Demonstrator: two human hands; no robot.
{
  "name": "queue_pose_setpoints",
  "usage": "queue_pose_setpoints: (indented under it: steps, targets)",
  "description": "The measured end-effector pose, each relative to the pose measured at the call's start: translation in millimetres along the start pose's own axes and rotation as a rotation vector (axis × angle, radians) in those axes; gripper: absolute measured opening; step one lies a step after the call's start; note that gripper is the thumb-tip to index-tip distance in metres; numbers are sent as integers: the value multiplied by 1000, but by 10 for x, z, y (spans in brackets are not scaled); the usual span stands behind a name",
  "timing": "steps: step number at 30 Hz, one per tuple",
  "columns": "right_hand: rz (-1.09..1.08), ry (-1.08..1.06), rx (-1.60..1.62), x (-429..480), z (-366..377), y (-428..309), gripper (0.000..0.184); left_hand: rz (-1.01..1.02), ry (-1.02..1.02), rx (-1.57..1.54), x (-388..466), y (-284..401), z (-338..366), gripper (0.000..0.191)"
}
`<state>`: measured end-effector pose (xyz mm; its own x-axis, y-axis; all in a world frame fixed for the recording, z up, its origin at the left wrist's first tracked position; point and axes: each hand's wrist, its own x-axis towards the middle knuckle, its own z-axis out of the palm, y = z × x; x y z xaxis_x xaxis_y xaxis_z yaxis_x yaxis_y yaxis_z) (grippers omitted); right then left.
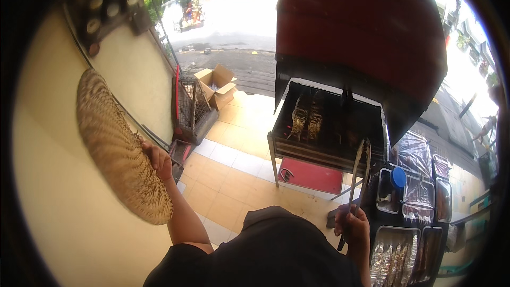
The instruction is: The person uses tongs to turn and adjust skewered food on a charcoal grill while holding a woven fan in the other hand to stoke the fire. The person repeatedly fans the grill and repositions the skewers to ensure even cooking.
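My left hand [158, 159] grips the edge of a round woven hand fan [121, 155], raised at the left beside the cream wall. In my right hand [354, 223] is a pair of metal tongs [358, 171], its arms apart at the tips and nothing visible between them. The tips point toward the front right corner of a charcoal grill [310, 149]. Two foil-wrapped pieces of food [299, 119] lie side by side on the left half of its grate, with a few red embers beside them. The right half of the grate is dark and hard to make out.
A dark red hood [358, 20] rises over the grill. To the right, a table holds metal trays, including one of foil-wrapped food [394, 259], and a blue-lidded container [398, 177]. An open cardboard box [219, 87] and wire cage [193, 103] stand by the wall; a street lies beyond.
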<state>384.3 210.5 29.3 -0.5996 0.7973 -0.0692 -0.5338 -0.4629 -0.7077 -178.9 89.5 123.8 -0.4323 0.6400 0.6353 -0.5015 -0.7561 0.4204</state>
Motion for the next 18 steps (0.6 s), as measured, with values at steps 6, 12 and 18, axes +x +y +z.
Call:
queue_pose_setpoints:
  steps: [6,12,18]
  targets:
    - [170,272,-257,91,161,161,35,-470,527,1469,-316,-415,-936,35]
    - [168,267,-318,-5,143,15,40,75,508,327,-164,152,224,55]
    - [73,124,-67,-67,-4,17,39,-333,372,648,164,-136,-164,45]
